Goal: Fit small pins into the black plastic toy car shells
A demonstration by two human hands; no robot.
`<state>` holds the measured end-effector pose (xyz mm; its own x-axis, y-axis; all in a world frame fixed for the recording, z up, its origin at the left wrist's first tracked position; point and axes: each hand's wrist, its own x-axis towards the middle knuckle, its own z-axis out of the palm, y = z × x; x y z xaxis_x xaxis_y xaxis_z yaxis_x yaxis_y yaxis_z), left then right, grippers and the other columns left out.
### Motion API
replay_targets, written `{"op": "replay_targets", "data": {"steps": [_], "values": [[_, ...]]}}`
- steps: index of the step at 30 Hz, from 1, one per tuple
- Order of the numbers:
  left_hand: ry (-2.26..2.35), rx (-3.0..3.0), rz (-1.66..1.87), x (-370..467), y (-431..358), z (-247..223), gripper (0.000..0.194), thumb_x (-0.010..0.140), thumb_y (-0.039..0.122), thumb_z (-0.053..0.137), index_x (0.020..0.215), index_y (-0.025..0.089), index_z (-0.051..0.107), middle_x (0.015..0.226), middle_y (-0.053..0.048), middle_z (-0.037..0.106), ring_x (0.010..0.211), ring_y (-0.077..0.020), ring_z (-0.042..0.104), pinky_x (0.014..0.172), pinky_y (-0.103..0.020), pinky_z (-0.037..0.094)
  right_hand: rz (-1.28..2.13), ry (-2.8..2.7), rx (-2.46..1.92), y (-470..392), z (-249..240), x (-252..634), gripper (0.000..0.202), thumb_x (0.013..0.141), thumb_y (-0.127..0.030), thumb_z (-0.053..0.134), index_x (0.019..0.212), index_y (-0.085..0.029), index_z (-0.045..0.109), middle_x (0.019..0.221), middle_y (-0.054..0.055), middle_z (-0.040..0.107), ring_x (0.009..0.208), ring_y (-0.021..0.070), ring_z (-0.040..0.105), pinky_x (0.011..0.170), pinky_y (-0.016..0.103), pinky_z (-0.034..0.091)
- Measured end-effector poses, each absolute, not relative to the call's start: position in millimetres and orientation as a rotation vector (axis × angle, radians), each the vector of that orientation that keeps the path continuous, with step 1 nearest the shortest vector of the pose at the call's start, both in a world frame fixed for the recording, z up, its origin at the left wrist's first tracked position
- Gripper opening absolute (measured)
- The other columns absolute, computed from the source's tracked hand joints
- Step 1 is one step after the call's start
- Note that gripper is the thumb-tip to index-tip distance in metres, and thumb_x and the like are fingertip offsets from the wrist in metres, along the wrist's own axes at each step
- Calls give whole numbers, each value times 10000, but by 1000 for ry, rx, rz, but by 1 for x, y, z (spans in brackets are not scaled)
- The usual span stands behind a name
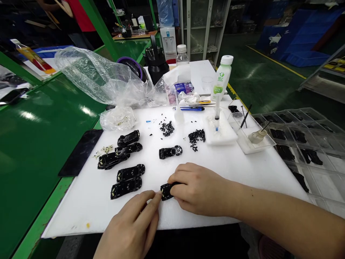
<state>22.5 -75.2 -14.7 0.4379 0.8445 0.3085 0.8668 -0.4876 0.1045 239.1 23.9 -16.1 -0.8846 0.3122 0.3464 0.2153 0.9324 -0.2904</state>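
A black toy car chassis (165, 192) lies near the front of the white foam board (210, 162). My right hand (202, 187) wraps its fingers over the chassis, hiding most of it; only the left end shows. At that end, the fingertips of my left hand (132, 223) are pressed together against it. Whether they pinch a small part cannot be made out. Another black chassis (170, 152) lies farther back on the board. To the left rest several more, among them a front chassis (126, 187) and a back chassis (128, 137). Small cream pieces (106, 149) are scattered beside these.
Two heaps of tiny black parts (167, 128) (196, 137) lie behind the chassis. A white bottle (222, 77), a syringe (217, 120) and a clear tray with a small jar (257, 136) stand at the back right. Compartment trays (320, 172) are on the right, plastic bags (107, 79) back left.
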Motion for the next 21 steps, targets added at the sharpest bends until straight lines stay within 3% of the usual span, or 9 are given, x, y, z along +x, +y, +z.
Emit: {"op": "replay_targets", "data": {"steps": [11, 21], "values": [[-1786, -2628, -722, 18, -69, -12, 237, 937, 235, 515, 1149, 226, 620, 1110, -70, 627, 919, -154, 670, 785, -216, 565, 360, -2732, -390, 24, -15, 239, 176, 898, -121, 512, 784, -161, 639, 1036, 79, 656, 891, 202, 527, 838, 341, 461], [-1642, -2840, -547, 16, -65, -8, 284, 947, 154, 477, 1199, 212, 597, 1001, -72, 572, 780, -138, 612, 674, -247, 539, 368, -2733, -405, 22, -14, 238, 194, 910, -116, 504, 783, -157, 645, 1014, 89, 651, 917, 209, 522, 826, 343, 460]]}}
